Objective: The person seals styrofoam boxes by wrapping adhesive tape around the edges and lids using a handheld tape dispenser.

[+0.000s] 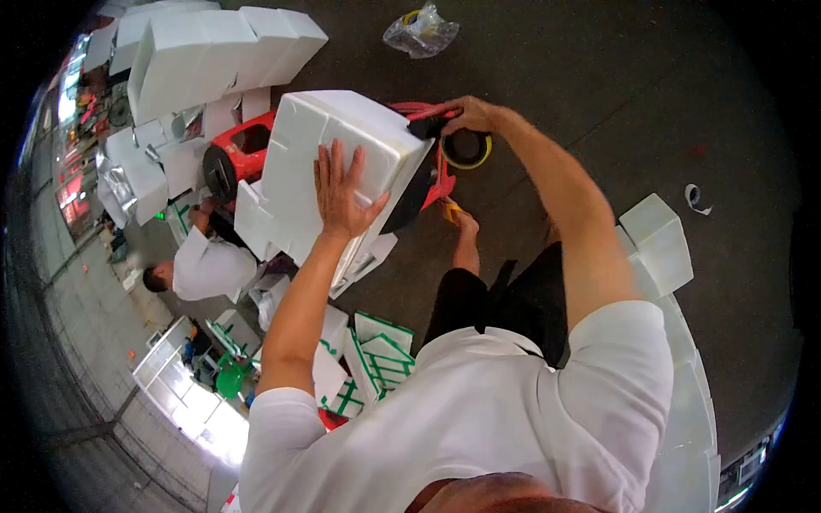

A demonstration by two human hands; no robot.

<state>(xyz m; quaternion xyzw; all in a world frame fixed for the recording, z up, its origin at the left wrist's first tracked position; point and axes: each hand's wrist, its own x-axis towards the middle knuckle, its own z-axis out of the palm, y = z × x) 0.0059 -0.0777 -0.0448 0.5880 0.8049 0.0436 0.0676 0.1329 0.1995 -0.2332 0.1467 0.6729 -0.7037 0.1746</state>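
White rectangular foam box [295, 154]: apparently carried across the edges of a red-and-black frame [443, 186]; judged light, stiff, easily dented; best held flat-palmed at opposite sides. Left hand [342, 192]: splayed flat upon box. Right hand [469, 114]: curled beside black-and-yellow tape roll [467, 165]; closure cannot be told.

Between ten and eleven o'clock in the head view, the left hand [342, 195] lies flat, fingers spread, on a white foam box [292, 162]. The right hand [470, 115], at one o'clock, curls at a red-and-black object [423, 126], its grip unclear, above a tape roll [487, 155]. A plastic bag [421, 34] lies at twelve, and a person in a white shirt [209, 269] is at nine.
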